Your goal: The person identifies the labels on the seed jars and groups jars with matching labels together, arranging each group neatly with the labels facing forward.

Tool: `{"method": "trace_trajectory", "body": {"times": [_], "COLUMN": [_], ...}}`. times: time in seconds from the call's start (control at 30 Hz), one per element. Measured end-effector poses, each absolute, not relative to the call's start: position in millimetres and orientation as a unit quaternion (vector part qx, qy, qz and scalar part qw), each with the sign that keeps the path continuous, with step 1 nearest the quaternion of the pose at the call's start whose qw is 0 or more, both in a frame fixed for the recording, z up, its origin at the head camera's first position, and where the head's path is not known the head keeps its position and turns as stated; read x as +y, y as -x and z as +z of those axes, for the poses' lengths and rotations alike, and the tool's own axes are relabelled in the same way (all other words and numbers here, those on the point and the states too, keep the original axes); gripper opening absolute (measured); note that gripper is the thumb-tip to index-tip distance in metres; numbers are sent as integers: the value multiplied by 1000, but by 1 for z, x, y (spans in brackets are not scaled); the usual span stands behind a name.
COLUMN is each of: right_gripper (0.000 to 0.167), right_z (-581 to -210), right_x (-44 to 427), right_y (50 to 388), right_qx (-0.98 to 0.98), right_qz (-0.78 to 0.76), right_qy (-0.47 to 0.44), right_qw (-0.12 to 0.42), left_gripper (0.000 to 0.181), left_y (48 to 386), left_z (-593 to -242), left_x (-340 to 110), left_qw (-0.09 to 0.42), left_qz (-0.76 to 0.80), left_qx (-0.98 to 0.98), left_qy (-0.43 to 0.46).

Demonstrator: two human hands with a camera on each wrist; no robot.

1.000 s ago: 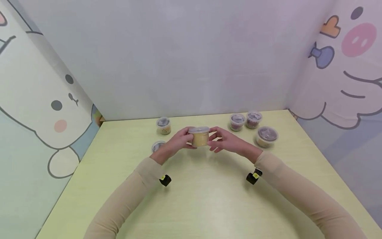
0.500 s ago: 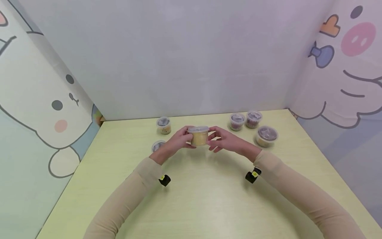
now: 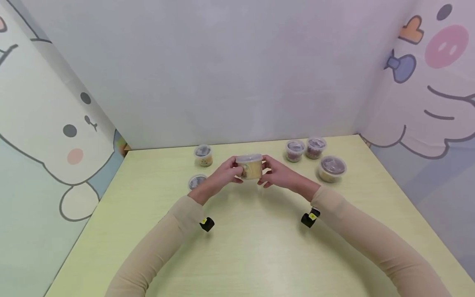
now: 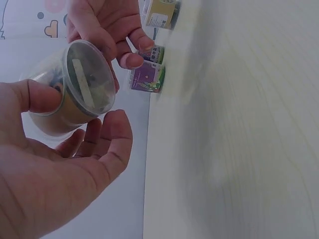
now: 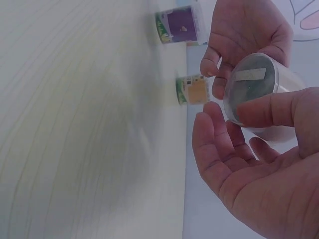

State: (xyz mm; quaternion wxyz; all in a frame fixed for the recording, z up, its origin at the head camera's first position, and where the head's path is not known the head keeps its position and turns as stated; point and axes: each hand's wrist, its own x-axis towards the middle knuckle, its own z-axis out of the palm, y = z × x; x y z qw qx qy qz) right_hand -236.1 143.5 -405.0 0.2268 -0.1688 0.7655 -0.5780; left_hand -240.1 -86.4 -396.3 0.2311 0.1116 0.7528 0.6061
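Head view, frame centre: fingers of the left hand (image 3: 222, 175) and right hand (image 3: 280, 175) grip a lidded tub (image 3: 253, 169) above the desk (image 3: 252, 243), where a loosened pinch on smooth plastic could let it tip and fall. Left of centre, the left arm (image 3: 200, 194) partly blocks a low tub (image 3: 196, 180) below another tub (image 3: 203, 156); beyond the right hand stand two purple tubs (image 3: 295, 152) and a wider tub (image 3: 332, 169).

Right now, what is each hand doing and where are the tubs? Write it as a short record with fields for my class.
Left hand: grips the held tub
Right hand: holds its other side
Held tub: lidded, raised above the table
Left side: far tub; near tub, partly hidden
Right side: inner small tub, outer small tub, bigger tub nearer
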Motion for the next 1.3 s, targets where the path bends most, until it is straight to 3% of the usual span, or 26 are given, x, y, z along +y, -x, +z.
{"method": "trace_trajectory", "body": {"times": [0.53,0.83,1.3], "right_gripper": [57,68,76], "right_z": [-404,-403,-404], "right_x": [140,138,141], "right_y": [232,234,235], "right_qx": [773,770,761], "right_qz": [-574,-582,-600], "right_qy": [148,147,149], "right_qw": [226,216,196], "left_gripper": [48,44,48], "left_y": [236,237,238], "left_z": [-401,-401,-405], "left_x": [-83,-84,-80], "left_qw": [202,172,186], "left_qz": [593,604,590], "left_qx": [768,771,777], "left_qy": [-130,-109,-118]}}
